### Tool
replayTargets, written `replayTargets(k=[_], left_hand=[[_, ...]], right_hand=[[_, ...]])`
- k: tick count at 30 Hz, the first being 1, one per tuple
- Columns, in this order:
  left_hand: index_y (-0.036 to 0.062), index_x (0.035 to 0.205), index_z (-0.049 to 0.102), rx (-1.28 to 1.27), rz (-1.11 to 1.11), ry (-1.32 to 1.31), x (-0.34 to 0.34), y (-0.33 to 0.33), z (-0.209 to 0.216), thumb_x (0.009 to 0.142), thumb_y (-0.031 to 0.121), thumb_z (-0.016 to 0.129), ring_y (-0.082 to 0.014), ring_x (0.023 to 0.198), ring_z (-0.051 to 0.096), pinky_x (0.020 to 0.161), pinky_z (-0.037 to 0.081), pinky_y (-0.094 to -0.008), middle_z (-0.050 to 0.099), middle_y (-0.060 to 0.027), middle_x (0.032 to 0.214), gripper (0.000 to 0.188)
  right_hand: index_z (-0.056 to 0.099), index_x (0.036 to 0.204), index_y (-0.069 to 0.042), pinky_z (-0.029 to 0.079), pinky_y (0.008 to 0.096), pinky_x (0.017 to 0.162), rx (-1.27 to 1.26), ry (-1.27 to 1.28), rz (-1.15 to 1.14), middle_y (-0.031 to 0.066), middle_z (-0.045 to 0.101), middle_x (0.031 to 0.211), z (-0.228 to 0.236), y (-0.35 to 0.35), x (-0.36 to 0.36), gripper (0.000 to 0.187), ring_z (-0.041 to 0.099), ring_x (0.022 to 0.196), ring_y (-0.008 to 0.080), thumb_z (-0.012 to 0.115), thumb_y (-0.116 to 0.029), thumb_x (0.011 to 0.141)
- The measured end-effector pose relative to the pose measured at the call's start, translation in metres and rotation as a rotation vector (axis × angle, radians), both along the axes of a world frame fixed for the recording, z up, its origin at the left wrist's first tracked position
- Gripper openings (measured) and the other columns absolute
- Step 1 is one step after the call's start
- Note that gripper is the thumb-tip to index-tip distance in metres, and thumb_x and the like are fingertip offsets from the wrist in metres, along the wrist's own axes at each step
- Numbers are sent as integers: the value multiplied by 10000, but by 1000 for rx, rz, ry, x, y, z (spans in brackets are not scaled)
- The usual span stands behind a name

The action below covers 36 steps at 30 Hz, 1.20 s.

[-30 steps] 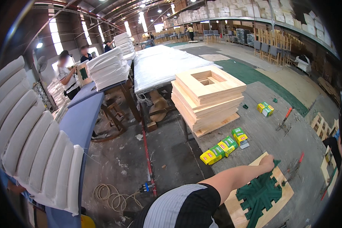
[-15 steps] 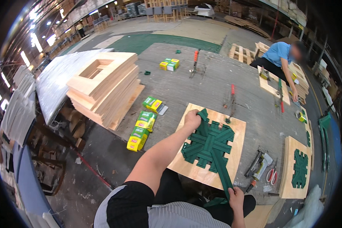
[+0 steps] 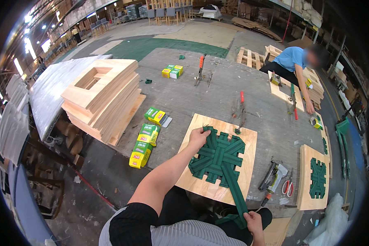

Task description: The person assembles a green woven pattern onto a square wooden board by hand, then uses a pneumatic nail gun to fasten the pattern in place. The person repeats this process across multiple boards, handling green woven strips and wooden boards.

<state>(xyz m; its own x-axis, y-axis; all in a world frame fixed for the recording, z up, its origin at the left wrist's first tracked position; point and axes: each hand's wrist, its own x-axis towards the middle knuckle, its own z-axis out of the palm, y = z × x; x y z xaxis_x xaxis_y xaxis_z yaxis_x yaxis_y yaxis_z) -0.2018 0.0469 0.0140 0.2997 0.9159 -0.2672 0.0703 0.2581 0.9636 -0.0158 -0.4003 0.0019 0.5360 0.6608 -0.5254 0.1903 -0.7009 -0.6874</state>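
The left hand (image 3: 199,137) reaches out over a square wooden frame (image 3: 217,158) lying flat on the concrete floor (image 3: 201,96), its fingers bent down and pressing on the far left corner of the green webbing (image 3: 217,158) woven across the frame's middle. One long green strap (image 3: 235,192) runs from that weave toward the near edge of the frame and down to the right hand (image 3: 252,221), whose fingers are closed around the strap's near end.

Just right of the frame lie a staple gun (image 3: 274,180) and a pair of red-handled scissors (image 3: 288,187). Further right lies a second wooden frame (image 3: 315,178) with its own green weave. At the far edge of the first frame a red-handled clamp (image 3: 241,110) lies on the floor, and another one with an orange handle (image 3: 200,67) lies further off.

To the left of the frame, three green and yellow boxes (image 3: 145,137) lie in a loose row; two more small boxes (image 3: 172,71) sit farther away. Left of them rises a tall stack of bare wooden frames (image 3: 102,96), with a silvery covered desk (image 3: 53,90) behind it.

At the far right another person in a blue shirt (image 3: 293,61) bends over a frame on the floor.
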Motion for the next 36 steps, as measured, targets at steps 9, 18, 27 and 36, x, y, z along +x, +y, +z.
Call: replayTargets(k=[9,18,27,36], left_hand=[[73,844,676,-80,76,-320,-15,-19,3,991,197,714,-64,646,500,615,422,-249,608,39,747,196],[78,869,701,-103,73,-400,-16,-49,5,994,230,715,-55,685,481,637,400,-244,586,59,761,198],[101,880,699,-135,7,-405,-21,-51,0,977,224,734,-72,730,516,712,441,-252,602,47,801,160],[-2,1014,704,935,231,258,-21,-74,2,937,162,727,-284,944,685,860,530,-405,729,-110,1005,183]], right_hand=[[724,1053,23,525,293,760,547,-251,22,65,720,870,36,122,15,185,650,801,127,711,-122,938],[724,1082,-54,550,356,837,956,-402,473,117,725,1090,57,325,-44,161,704,969,280,714,-80,923],[724,1059,-64,541,405,854,871,-501,662,115,738,1007,63,349,-41,153,688,991,324,711,-79,907],[702,992,-49,533,405,842,839,-497,749,119,679,936,62,353,-32,92,656,964,322,700,-83,906]])
